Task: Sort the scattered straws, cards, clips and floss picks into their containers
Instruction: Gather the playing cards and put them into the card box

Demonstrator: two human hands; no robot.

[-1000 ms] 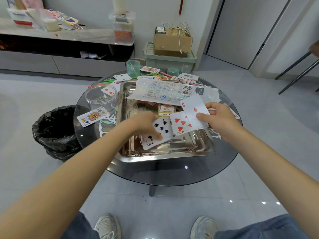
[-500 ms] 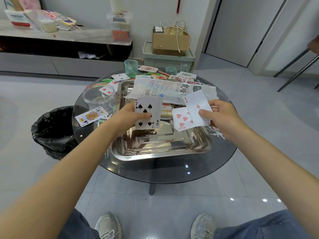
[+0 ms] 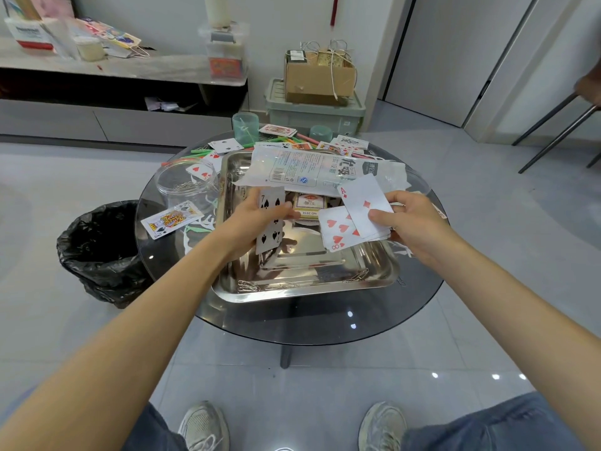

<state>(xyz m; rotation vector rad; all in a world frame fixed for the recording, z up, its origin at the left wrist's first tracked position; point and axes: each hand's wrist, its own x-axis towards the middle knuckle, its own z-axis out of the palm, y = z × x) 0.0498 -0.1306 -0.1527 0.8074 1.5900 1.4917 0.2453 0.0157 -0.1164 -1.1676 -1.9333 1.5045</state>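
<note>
Over the steel tray (image 3: 302, 295) on the glass tabletop (image 3: 325, 323), the left hand (image 3: 250, 222) pinched a seven of spades (image 3: 272, 236), while the right hand (image 3: 416, 222) gripped a fan of cards (image 3: 344, 229) topped by an ace of diamonds. Paper clips (image 3: 248, 285) lay inside the tray's near edge; a clear jar (image 3: 185, 190) stood just left of the tray.

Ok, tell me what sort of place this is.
Most likely a living room in a home: a low round glass coffee table, a long low wall cabinet with household clutter on top, and a bin with a black bag on the tiled floor.
</note>
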